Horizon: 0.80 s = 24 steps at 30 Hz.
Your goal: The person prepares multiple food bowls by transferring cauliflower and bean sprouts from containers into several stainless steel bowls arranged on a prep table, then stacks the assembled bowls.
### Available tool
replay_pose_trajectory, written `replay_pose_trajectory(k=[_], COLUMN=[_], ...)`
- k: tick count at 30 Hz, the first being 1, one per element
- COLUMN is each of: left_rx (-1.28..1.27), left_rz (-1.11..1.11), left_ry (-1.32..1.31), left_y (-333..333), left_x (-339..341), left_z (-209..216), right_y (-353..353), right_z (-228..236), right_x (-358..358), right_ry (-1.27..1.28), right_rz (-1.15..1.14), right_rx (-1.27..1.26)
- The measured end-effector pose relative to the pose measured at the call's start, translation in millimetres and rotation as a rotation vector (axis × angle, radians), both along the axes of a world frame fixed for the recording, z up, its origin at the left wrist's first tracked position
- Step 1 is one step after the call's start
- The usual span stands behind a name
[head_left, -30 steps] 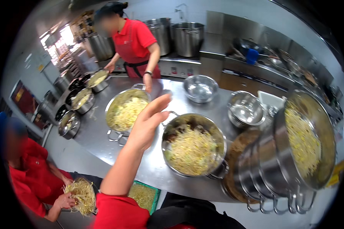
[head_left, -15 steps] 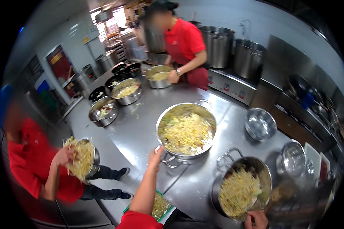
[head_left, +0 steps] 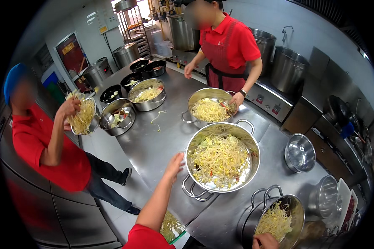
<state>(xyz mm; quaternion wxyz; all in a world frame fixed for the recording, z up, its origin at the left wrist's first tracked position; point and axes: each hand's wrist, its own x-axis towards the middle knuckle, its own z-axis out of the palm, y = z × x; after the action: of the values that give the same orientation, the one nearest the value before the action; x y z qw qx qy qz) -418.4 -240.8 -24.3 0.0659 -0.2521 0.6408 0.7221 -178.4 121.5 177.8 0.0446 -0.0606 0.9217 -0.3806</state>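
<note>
A wide steel pot [head_left: 257,145] of bean sprouts [head_left: 220,157] stands on the worktop in front of me. By its left rim is my left hand [head_left: 175,166], fingers stretched out and apart, holding nothing. At the lower right, a second steel pot [head_left: 247,224] leans toward me with bean sprouts [head_left: 275,222] inside. Two handles side by side at its far edge look like those of nested pots. My right hand [head_left: 266,241] is closed on this pot's near rim; its fingertips are partly hidden.
Across the worktop [head_left: 153,137] a co-worker's hand [head_left: 237,99] holds a sprout pot [head_left: 191,106] close to the wide one. On the left, another person's hand [head_left: 70,107] is in sprouts. Several bowls and pots line the far left; steel bowls [head_left: 300,152] stand right.
My left hand has come off the wide pot's handle area, with its fingers opened. The co-worker's pot has moved up beside the wide pot. The left person has raised their bowl of sprouts.
</note>
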Motion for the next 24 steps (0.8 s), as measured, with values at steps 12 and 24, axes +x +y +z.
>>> replay_pose_trajectory(k=[12, 24], left_rx=[-0.574, 0.032], left_rz=[0.006, 0.034], left_ry=[0.009, -0.19], left_y=[-41.6, -7.8], left_x=[-224.0, -285.8], left_z=[-49.0, -44.6], right_y=[5.4, 0.1], right_z=[-9.1, -20.3], right_x=[-5.7, -27.1], right_ry=[-0.022, -0.052], right_rz=[-0.136, -0.213], right_rx=[0.074, 0.055])
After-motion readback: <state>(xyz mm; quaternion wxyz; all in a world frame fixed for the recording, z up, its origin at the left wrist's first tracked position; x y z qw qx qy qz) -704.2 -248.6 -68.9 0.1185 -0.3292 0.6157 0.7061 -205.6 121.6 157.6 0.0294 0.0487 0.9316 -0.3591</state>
